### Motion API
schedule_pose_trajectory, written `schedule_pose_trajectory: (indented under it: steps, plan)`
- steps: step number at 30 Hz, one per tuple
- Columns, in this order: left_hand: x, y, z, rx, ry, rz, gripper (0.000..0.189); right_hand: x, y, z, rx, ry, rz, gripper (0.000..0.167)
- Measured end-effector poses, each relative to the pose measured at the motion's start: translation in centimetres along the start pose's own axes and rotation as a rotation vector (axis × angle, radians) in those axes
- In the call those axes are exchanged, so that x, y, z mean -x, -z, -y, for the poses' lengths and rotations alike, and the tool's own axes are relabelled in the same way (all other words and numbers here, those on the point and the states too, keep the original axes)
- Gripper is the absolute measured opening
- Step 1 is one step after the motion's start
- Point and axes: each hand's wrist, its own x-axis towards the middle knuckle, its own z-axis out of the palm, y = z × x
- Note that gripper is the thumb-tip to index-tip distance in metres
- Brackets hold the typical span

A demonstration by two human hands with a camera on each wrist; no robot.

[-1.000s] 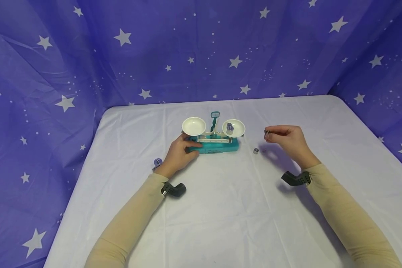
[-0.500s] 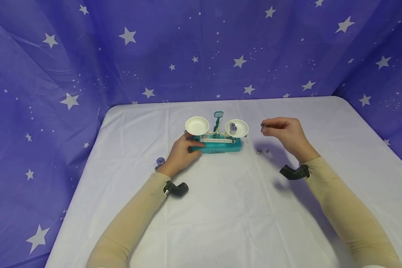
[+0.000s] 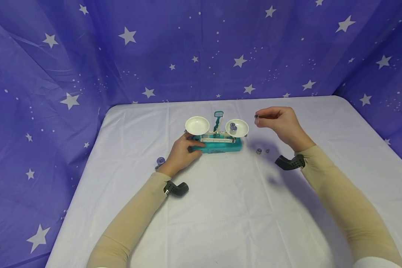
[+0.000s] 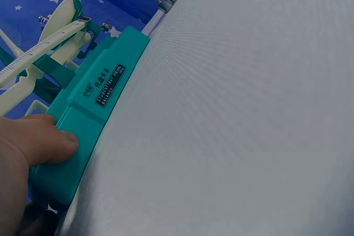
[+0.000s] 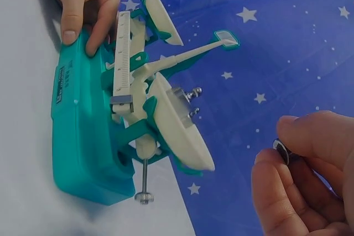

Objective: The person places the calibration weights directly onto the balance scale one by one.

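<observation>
- Foreground: two beige sleeves [image 3: 130, 227] reach forward, a wide stretch of white-covered surface [image 3: 227, 216] spreading between the forearms.
- Small metal weights [image 3: 160, 161] stand just beside the left wrist.
- The left hand [image 3: 182, 152], held low, clasps the balance's left end, its grip set with the thumb on the front.
- Two loose weights [image 3: 259, 151] rest near the balance's right end.
- The green balance [image 3: 221, 147] sits mid-surface, long base running left to right, label facing the person; more weights [image 3: 233, 128] occupy the right pan [image 3: 242, 128].
- The right hand [image 3: 283, 124], raised beyond that pan, points its fingers left, its grip pinching a small cylinder [image 3: 257, 117].
- Behind, a strip of surface separates balance from far edge and starry curtain [image 3: 187, 44].
</observation>
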Motion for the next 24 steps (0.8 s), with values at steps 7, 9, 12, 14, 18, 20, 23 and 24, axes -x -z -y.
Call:
schedule_pose_trajectory:
  steps: [7,9,12,14,18,20,23,24]
  plan:
    - [0.0,0.0,0.0,-0.003,-0.004,-0.005,0.023,-1.1,-1.2,0.6,-0.059,0.022,0.029,0.020]
    - [0.0,-0.1,0.0,0.000,-0.002,-0.004,0.023,-1.3,-1.5,0.7,-0.044,0.022,0.033,0.021]
    - [-0.1,-0.1,0.1,0.003,0.000,-0.002,0.023,-1.6,-1.9,0.9,-0.002,0.007,0.045,0.026]
    - [-0.1,-0.1,0.1,0.006,-0.001,-0.002,0.023,-1.7,-2.1,0.9,0.026,-0.007,0.053,0.030]
    - [-0.1,-0.1,0.1,0.005,-0.008,-0.004,0.023,-1.8,-2.3,1.0,0.080,-0.020,0.071,0.032]
    - [-0.1,-0.1,0.2,0.007,-0.013,-0.007,0.022,-1.8,-2.4,1.2,0.112,-0.020,0.079,0.033]
    - [0.0,-0.1,0.1,0.007,-0.018,-0.012,0.022,-1.9,-2.6,1.5,0.176,-0.024,0.087,0.034]
    - [0.0,-0.1,0.1,0.008,-0.018,-0.013,0.022,-1.9,-2.6,1.6,0.194,-0.026,0.088,0.034]
